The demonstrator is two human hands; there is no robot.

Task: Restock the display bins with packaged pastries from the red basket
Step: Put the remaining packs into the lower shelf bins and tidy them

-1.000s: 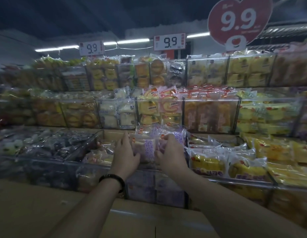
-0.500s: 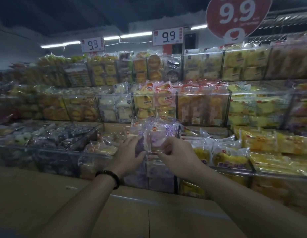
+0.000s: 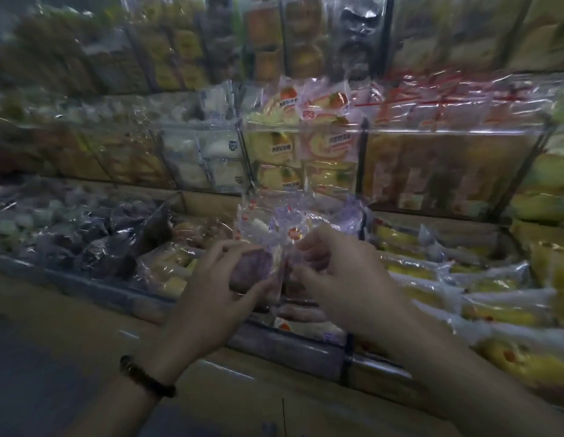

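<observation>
We find a shop, at its self-serve bakery display. Clear bins stand in stepped tiers, split by dividers, and each compartment is stocked with one kind of wrapped pastries. Yellow packs fill the lower right compartment and dark packs the lower left. Blur leaves the labels unreadable.

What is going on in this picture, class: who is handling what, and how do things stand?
A person stands at a shop display of clear bins packed with wrapped pastries. The left hand grips a purple pastry packet and the right hand pinches its clear wrapper, just above the front-row bin. The bin to the right holds yellow packets, the one to the left dark packets. The red basket is out of view.
</observation>
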